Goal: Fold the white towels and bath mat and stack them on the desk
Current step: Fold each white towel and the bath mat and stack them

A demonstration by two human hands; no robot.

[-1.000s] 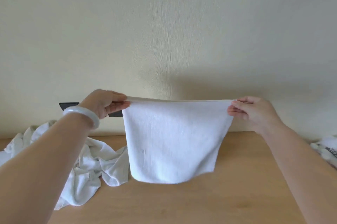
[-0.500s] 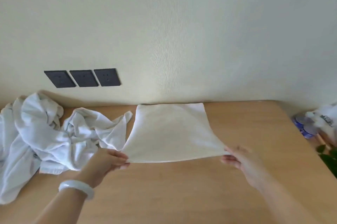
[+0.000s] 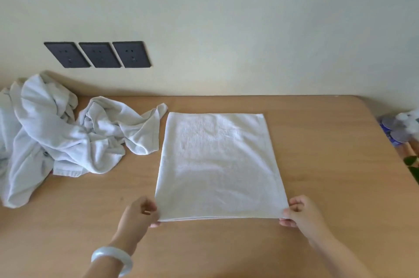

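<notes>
1 white towel lies flat on the wooden bench, about the middle of it, its far edge near the wall and its near edge towards the person. A doubled line along that near edge suggests it is already folded once, into 2 layers. The left hand pinches the near left corner and the right hand pinches the near right corner, each with curled fingers closed on the cloth and fingertips tucked under the edge. The left wrist carries a pale bangle.

By my reading the task is at an early stage. This towel is only part folded: it is still a broad rectangle, and at least 1 more fold seems needed before it can start a stack. No finished stack shows anywhere on the bench.

To the left, just beside the flat towel but not touching it as far as I can tell, sits a crumpled heap of white cloth, untouched and unfolded. It seems to hold more than 1 piece, though how many, and which is the bath mat, cannot be told from here.

3 dark wall sockets sit above the heap, and some bottles stand beyond the bench's right edge.
</notes>
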